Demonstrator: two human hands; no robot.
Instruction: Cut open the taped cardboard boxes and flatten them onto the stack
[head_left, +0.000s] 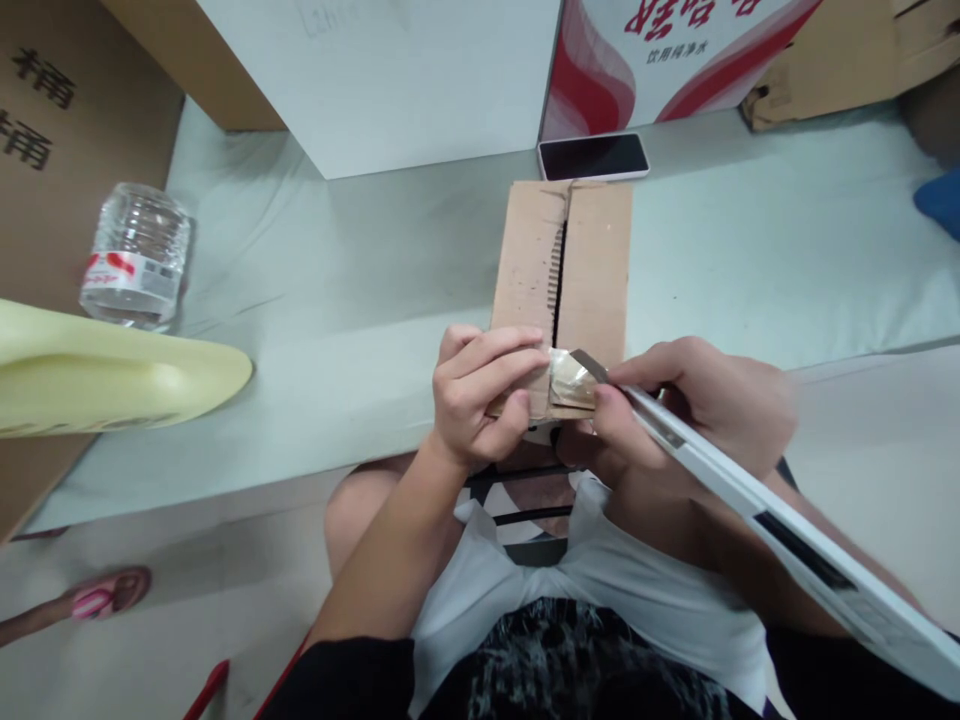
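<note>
A small brown cardboard box sits at the table's near edge, with a dark gap between its top flaps. Clear tape covers the near end of that gap and looks wrinkled. My left hand grips the box's near left corner, fingers over the top beside the tape. In my right hand is a long white utility knife, pinched close to its metal blade. The blade's tip lies over the tape; whether it has cut in, I cannot tell.
A phone lies just behind the box. Large white and red-and-white cartons stand at the back. A clear water bottle and a yellow rounded object are on the left. Another person's foot shows lower left.
</note>
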